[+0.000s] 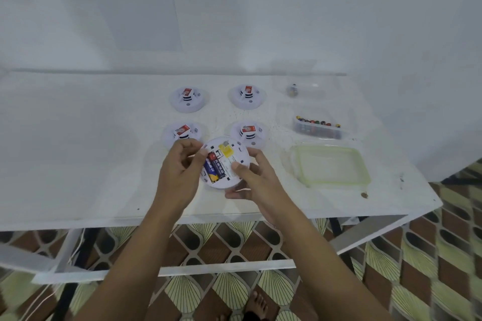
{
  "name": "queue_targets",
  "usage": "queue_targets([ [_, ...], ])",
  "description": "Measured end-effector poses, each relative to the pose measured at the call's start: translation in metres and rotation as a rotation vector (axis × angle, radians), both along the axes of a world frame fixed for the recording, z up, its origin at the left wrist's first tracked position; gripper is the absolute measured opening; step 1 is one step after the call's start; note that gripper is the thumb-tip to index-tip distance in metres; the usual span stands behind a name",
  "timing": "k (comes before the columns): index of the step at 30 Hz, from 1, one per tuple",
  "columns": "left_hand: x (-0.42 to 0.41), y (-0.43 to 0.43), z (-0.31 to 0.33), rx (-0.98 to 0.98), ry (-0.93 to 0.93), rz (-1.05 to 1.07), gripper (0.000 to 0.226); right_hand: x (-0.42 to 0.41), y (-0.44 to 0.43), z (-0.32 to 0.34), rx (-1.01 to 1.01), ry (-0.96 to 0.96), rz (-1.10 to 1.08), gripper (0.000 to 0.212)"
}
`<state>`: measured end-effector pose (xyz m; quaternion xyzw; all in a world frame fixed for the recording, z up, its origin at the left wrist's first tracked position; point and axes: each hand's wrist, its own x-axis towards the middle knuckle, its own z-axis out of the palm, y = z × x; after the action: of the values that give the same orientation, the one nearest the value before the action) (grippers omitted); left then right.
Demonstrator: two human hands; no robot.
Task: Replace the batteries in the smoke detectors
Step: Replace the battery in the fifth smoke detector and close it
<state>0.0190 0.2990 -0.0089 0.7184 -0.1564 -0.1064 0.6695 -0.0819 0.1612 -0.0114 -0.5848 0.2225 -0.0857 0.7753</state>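
We reach both bare forearms forward and inward, so that the hands meet close together. Our left hand (pixel 180 167) shows its back, fingers curled, with the fingertips bunched against the rim of the smoke detector (pixel 241 155) on its thumb side. Our right hand (pixel 254 177) cups the opposite rim from below, thumb laid flat across the face and pointing toward the left hand.

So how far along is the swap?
Done: cannot tell. In hand: left hand and right hand hold a round white smoke detector back-up, two blue batteries in its bay. To do: four white domed detectors face-up behind, apparently unopened; clear plastic battery tub.
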Motion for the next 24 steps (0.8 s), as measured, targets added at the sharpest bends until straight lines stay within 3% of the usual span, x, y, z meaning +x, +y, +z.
queue_targets([
  [5, -0.009, 0.001, -0.001, 0.037, -0.111, -0.028, 0.007, -0.005, 0.005, 0.001, -0.029, 0.012, 0.025, 0.025],
  [17, -0.020, -0.018, -0.008, 0.170, -0.443, -0.120, 0.011, -0.016, -0.012, 0.006, -0.237, -0.081, -0.025, 0.029],
  [24, -0.020, -0.063, -0.005, 0.308, -0.494, -0.107, 0.020, -0.015, -0.049, 0.007, -0.361, -0.086, -0.146, 0.029],
])
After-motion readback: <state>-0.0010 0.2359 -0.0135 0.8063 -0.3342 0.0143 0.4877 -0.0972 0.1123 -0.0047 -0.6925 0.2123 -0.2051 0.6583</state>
